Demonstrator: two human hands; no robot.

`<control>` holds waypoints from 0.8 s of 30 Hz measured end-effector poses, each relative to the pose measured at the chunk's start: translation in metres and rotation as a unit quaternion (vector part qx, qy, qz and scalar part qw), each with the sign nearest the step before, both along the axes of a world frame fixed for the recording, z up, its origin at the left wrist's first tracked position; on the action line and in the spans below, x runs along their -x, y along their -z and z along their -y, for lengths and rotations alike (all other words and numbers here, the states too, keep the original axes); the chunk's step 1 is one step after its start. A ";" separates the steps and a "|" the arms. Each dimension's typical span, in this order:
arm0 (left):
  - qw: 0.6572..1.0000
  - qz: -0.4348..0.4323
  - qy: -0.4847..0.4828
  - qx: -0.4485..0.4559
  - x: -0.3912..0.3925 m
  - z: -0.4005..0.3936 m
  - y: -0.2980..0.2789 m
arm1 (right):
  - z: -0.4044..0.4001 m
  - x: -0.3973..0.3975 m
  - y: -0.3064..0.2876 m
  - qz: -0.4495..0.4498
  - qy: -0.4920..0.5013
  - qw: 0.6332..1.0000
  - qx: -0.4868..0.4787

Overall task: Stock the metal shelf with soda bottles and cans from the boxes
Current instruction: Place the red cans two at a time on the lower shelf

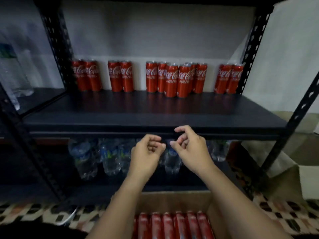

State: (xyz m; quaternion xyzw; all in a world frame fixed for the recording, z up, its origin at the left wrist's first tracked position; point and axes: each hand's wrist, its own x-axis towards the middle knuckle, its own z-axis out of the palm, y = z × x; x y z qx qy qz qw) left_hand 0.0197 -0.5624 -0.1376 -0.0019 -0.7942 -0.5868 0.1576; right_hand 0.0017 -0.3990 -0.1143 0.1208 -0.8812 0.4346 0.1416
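Left grip point(146, 150) and right grip point(188, 147) empty, fingers loosely curled.

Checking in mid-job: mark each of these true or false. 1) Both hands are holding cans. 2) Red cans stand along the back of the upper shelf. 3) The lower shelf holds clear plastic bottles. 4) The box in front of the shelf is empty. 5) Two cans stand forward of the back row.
1) False. The left hand and right hand hold nothing; their fingers are loosely curled in front of the shelf edge.
2) True. The red cans stand upright along the back.
3) True. The clear bottles stand there.
4) False. The cardboard box holds a row of boxed cans.
5) True. The two forward cans stand nearer the front.
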 end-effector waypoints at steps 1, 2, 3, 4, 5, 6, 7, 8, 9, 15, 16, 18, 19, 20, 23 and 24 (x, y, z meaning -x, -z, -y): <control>0.999 0.031 0.006 0.005 -0.010 0.004 0.025 | 0.001 -0.008 0.019 0.035 -0.007 0.999 -0.010; 0.998 0.067 0.014 0.011 -0.019 0.009 0.051 | 0.002 -0.015 0.040 0.072 -0.013 0.997 -0.022; 0.995 0.102 0.020 0.007 -0.028 0.012 0.078 | 0.002 -0.022 0.063 0.104 -0.017 0.994 -0.033; 0.989 0.145 0.026 0.006 -0.037 0.019 0.107 | 0.003 -0.028 0.087 0.134 -0.019 0.990 -0.045; 0.982 0.185 0.030 0.007 -0.046 0.024 0.132 | 0.003 -0.035 0.111 0.163 -0.019 0.985 -0.056; 0.973 0.225 0.036 0.019 -0.055 0.030 0.159 | 0.003 -0.042 0.135 0.198 -0.020 0.978 -0.064; 0.964 0.261 0.047 0.036 -0.064 0.034 0.182 | 0.004 -0.049 0.157 0.237 -0.022 0.969 -0.071; 0.950 0.298 0.066 0.061 -0.072 0.039 0.203 | 0.005 -0.057 0.178 0.276 -0.026 0.957 -0.080; 0.937 0.326 0.089 0.094 -0.082 0.042 0.221 | 0.007 -0.064 0.198 0.310 -0.032 0.946 -0.089; 0.862 0.358 0.213 0.289 -0.120 0.049 0.297 | 0.015 -0.106 0.285 0.474 -0.055 0.868 -0.137; 0.850 0.351 0.226 0.321 -0.121 0.049 0.306 | 0.016 -0.113 0.293 0.499 -0.049 0.854 -0.139; 0.841 0.340 0.243 0.344 -0.125 0.048 0.316 | 0.019 -0.125 0.309 0.534 -0.040 0.831 -0.150; 0.842 0.336 0.246 0.343 -0.127 0.047 0.317 | 0.020 -0.130 0.314 0.544 -0.040 0.823 -0.157; 0.848 0.332 0.240 0.337 -0.128 0.046 0.317 | 0.021 -0.134 0.318 0.551 -0.043 0.819 -0.158; 0.852 0.333 0.226 0.335 -0.126 0.042 0.313 | 0.018 -0.135 0.324 0.567 -0.046 0.812 -0.134; 0.850 0.329 0.227 0.343 -0.125 0.041 0.311 | 0.017 -0.135 0.326 0.569 -0.043 0.812 -0.127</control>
